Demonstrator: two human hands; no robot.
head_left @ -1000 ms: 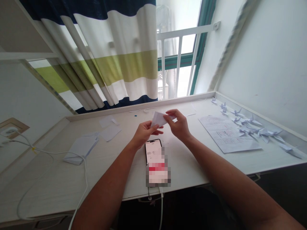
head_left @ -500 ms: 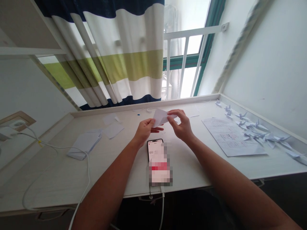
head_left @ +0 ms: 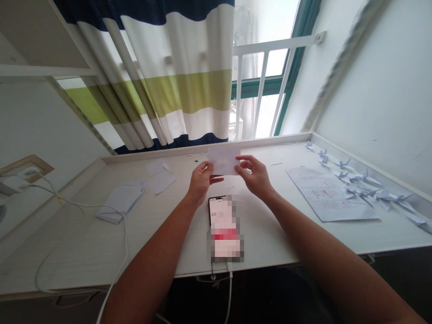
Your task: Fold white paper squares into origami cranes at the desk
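Observation:
A small white sheet of paper point(head_left: 223, 159) is held up above the white desk point(head_left: 84, 243), roughly square and facing me. My left hand point(head_left: 200, 182) pinches its lower left edge and my right hand point(head_left: 254, 175) pinches its lower right edge. Both hands hover just beyond a phone point(head_left: 224, 227) that lies flat on the desk with a timer on its screen.
A stack of white paper squares point(head_left: 120, 202) lies at the left, loose squares point(head_left: 162, 182) behind it. A printed sheet point(head_left: 329, 193) and several folded paper cranes point(head_left: 362, 182) sit at the right by the wall. White cables point(head_left: 81, 211) cross the left side. A striped curtain point(head_left: 162, 81) hangs behind.
The paper was a folded triangle between my hands; now it is spread into a flat, roughly square sheet, and my hands have moved apart to its lower corners.

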